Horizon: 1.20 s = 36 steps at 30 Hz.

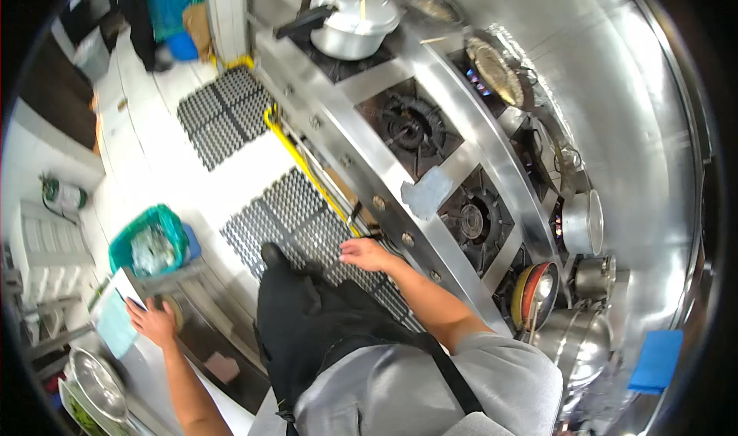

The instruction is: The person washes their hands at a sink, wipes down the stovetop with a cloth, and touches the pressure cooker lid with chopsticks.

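My left hand (155, 322) is over the white counter at the lower left, fingers spread, beside a light blue cloth (117, 327) that its fingertips reach; whether they press on it I cannot tell. My right hand (365, 254) hangs in the air in front of the stove's edge, above the floor mat, fingers loosely apart and holding nothing. To its upper right, a grey-blue cloth (427, 193) lies on the steel stove (375, 160) between two burners.
A pressure cooker (354, 23) sits on the far burner. Pots (582, 222) and pans line the stove's right side, one over flame. A green-lined bin (150, 244) stands left. Dark mats (292, 213) lie on white tiles. A person's dark-clothed leg (138, 29) shows upper left.
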### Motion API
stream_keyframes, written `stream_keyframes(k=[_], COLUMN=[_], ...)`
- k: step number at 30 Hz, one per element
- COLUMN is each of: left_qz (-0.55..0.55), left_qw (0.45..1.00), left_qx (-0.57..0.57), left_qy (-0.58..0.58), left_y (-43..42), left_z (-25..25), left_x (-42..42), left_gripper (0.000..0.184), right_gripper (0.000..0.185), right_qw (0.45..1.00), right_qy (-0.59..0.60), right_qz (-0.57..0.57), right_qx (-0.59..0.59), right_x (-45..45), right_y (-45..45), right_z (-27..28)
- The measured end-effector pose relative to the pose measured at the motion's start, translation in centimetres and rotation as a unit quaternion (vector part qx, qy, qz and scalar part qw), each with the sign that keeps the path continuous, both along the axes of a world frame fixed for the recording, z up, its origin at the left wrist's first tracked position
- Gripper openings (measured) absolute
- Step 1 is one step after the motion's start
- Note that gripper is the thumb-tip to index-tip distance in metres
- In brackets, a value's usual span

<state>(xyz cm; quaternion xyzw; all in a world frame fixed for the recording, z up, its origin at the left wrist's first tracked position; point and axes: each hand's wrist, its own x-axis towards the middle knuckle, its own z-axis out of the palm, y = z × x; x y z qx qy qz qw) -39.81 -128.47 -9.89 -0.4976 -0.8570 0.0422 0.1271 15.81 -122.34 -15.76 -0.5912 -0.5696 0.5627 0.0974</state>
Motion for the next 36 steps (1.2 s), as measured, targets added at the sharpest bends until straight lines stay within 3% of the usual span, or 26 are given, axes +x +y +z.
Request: stream_keyframes(k=[3,5,7,8,10,14,36], left_qz=[0.001,-0.006,0.014,0.013,0.005,0.000,-0.009], left_qw=[1.000,0.999,0.999,0.999,0.999,0.999,0.997], left_qx=[0.009,0.033,0.018,0.015,0.023,0.039,0.045], left_qy=[-0.016,-0.031,-0.042,-0.043,-0.036,-0.035,-0.057], left_y=[-0.3,-0.7,-0.7,-0.8,-1.0,-1.1,-1.4], left_z=[0.6,0.7,0.9,0.9,0.6,-0.2,-1.1], left_x=[0.3,0.5,0.7,0.8,0.6,0.4,-0.4], left_gripper=[0.035,0.036,0.037,0.037,0.038,0.042,0.044], right_gripper=[0.041,0.040,0.055,0.055,0.073,0.083,0.082], right_qw=[0.963,0.856,0.807,0.801,0.811,0.821,0.825], right_qy=[-0.037,-0.222,-0.317,-0.309,-0.422,-0.450,-0.453], right_qz=[-0.209,-0.281,-0.299,-0.313,-0.333,-0.291,-0.276], right_qx=[0.168,0.373,0.398,0.405,0.230,0.199,0.194], right_x=[3.6,6.8,10.2,11.2,12.5,12.2,11.7], right_y=[5.1,7.6,8.9,9.1,9.0,7.8,7.2], right_z=[3.6,6.3,7.6,7.0,4.4,2.8,4.9])
